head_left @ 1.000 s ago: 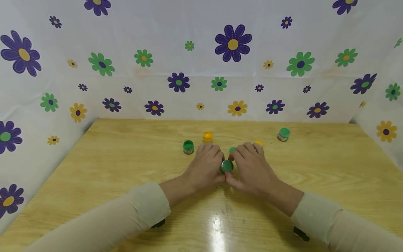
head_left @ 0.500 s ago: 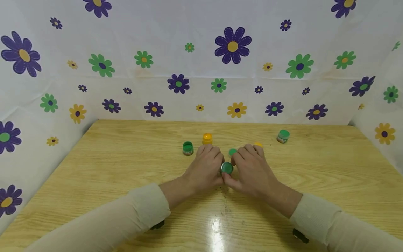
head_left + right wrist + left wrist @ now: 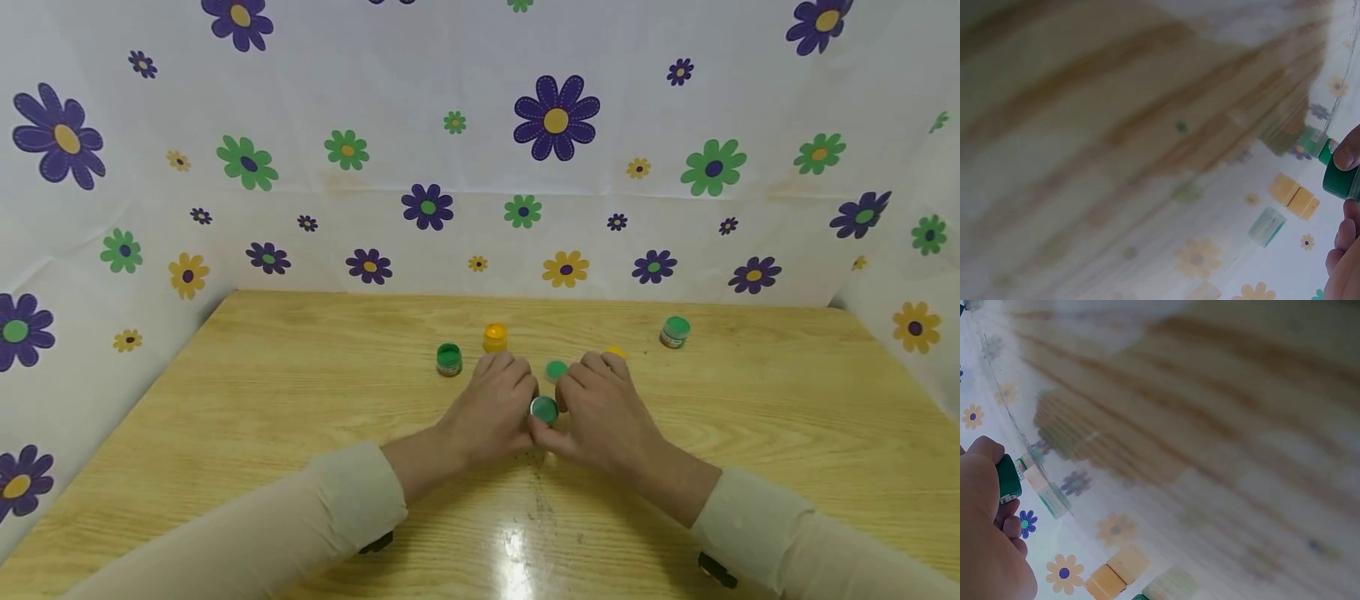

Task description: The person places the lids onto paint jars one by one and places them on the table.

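A small green paint jar [image 3: 543, 410] is held between both hands above the middle of the table, its round end facing the head camera. My left hand [image 3: 491, 410] grips it from the left with curled fingers; in the left wrist view the dark green jar [image 3: 1009, 478] shows between thumb and fingers. From the other side my right hand [image 3: 603, 408] pinches it, and the right wrist view has the thumb [image 3: 1349, 153] pressed on the green side. A flat green disc, like a lid [image 3: 557, 370], lies just beyond the hands. Fingertips are partly hidden.
An open dark green jar [image 3: 449, 359] and a yellow-orange jar [image 3: 495, 337] stand beyond the left hand. Something yellow [image 3: 617, 352] is mostly hidden behind the right hand. Another green jar [image 3: 675, 332] stands farther right. Flowered cloth [image 3: 450, 158] borders the wooden table [image 3: 300, 375].
The whole scene sits slightly lower in the head view. Both hands keep hold of the green jar; the right fingers have shifted slightly around it, exposing more of the green disc.
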Demonstrator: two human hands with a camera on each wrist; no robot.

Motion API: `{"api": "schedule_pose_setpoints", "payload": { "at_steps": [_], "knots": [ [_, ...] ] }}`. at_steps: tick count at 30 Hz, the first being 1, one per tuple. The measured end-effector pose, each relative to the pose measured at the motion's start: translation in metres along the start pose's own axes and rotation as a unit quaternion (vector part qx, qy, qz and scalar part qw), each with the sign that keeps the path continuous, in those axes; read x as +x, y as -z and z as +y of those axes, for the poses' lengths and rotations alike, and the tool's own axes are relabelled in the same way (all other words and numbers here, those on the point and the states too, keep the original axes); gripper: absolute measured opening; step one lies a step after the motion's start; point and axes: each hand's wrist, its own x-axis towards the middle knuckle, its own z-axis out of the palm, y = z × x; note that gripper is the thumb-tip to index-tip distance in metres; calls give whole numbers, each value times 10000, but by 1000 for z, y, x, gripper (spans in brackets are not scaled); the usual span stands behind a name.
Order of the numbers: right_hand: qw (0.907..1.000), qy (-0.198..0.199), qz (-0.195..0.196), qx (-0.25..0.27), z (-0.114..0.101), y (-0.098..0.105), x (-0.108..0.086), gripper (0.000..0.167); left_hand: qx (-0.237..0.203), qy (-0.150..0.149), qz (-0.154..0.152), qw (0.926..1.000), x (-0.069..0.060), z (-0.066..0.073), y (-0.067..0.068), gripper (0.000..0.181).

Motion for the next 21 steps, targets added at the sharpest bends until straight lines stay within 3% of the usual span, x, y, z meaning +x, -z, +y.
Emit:
{"api": "schedule_pose_setpoints", "payload": {
  "at_steps": [12, 21],
  "knots": [
    [9996, -141, -169, 157, -3, -1, -1, 38, -170, 332, -268, 9989, -3, 4, 3, 40],
    [9988, 183, -83, 456, -2, -2, -1, 29, -308, 417, -287, 9982, -2, 4, 3, 38]
  ]
}}
